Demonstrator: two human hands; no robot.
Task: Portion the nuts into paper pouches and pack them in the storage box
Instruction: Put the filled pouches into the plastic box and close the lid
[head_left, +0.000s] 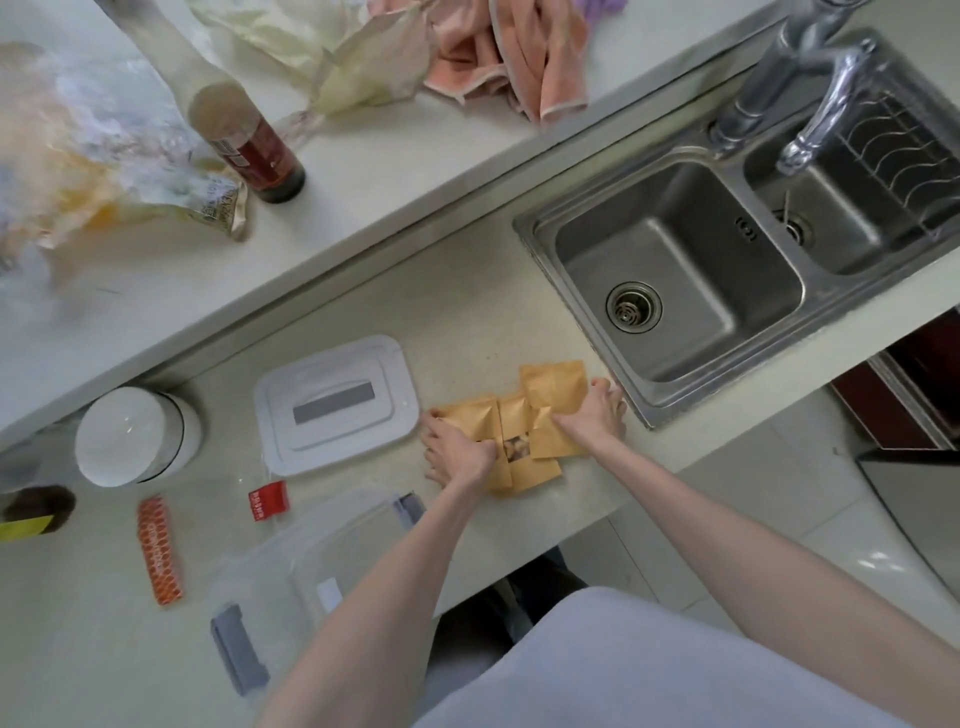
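We press both hands on the pouches (524, 415) lying on the counter (467, 322) beside the sink (675, 270): left hand (457, 452) and right hand (592, 415) flat, fingers spread; box (322, 561) near left forearm, lid (337, 402) beyond

At the frame's centre we see paper pouches (524, 415) overlapping on the counter (467, 332), the lid (336, 404) to their left, the sink (675, 280) to their upper right, the storage box (311, 566) below the lid, and a jar (136, 435) at far left.
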